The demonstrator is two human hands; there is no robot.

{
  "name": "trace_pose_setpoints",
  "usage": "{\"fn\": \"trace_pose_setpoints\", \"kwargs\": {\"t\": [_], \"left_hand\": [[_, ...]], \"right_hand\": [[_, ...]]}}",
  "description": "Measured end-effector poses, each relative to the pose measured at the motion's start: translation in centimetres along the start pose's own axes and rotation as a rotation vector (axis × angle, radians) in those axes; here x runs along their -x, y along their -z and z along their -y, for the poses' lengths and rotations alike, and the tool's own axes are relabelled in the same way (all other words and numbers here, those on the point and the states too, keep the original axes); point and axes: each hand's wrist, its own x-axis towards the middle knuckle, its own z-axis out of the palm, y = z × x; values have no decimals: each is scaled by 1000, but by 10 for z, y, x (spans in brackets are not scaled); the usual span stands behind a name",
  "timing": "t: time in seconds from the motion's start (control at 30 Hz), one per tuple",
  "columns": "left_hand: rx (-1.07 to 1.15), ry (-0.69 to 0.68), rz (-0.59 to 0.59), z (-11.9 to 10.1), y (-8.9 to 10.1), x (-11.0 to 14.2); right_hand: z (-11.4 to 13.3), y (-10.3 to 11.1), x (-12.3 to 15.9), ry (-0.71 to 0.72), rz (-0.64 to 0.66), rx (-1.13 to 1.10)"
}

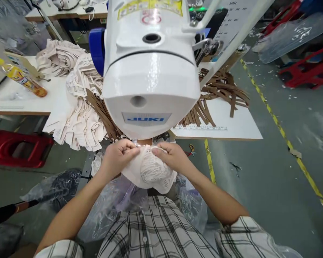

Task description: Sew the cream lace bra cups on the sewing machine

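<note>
My left hand [121, 154] pinches the left edge of a rounded, pale fabric piece [153, 172] printed with dark lettering. On its right side, my right hand [171, 156] grips the same fabric between thumb and fingers. Both hands sit just below the head of a white sewing machine [150, 79] marked JUKI. The fabric's upper edge lies under the front of the machine, close to a small brown strip [144, 142]. The needle area is hidden behind the machine head.
Stacked pale fabric pieces [79, 123] and brown strips [103, 113] lie left of the machine. More brown strips [223, 89] cover part of the right table. A yellow-capped bottle [24, 79] lies at far left, above a red stool [18, 147]. Scissors [191, 149] are at right.
</note>
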Motion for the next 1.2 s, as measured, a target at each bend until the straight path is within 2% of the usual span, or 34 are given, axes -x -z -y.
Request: {"fn": "trace_pose_setpoints", "kwargs": {"t": [0.1,0.23,0.43,0.53,0.6,0.67,0.73,0.8,0.83,0.9,1.03,1.2], "left_hand": [[27,66,-111,1,4,-14],[10,123,-148,-2,1,-23],[-47,108,-99,-2,1,-27],[-86,81,-81,0,3,-29],[-98,56,-68,0,5,-29],[-100,44,-69,0,7,-29],[-102,45,-86,-1,10,-27],[-104,48,-110,-1,11,-26],[-103,49,-122,-1,11,-25],[-96,47,-147,-1,10,-24],[-72,37,-187,0,7,-23],[-74,34,-170,0,5,-21]], "right_hand": [[1,3,-18,-28,18,-27],[2,7,-28,-64,11,-51],[-1,11,-35,-50,-21,-76],[-17,5,-33,-72,-48,-132],[-34,-5,-28,-76,-36,-261],[-54,-17,-18,-54,93,-412],[-71,-28,-7,-42,312,-509],[-83,-35,4,-94,474,-559],[-87,-37,10,-144,497,-592],[-93,-38,20,-271,451,-692],[-99,-35,35,-493,260,-927],[-94,-28,44,-499,101,-988]]}}
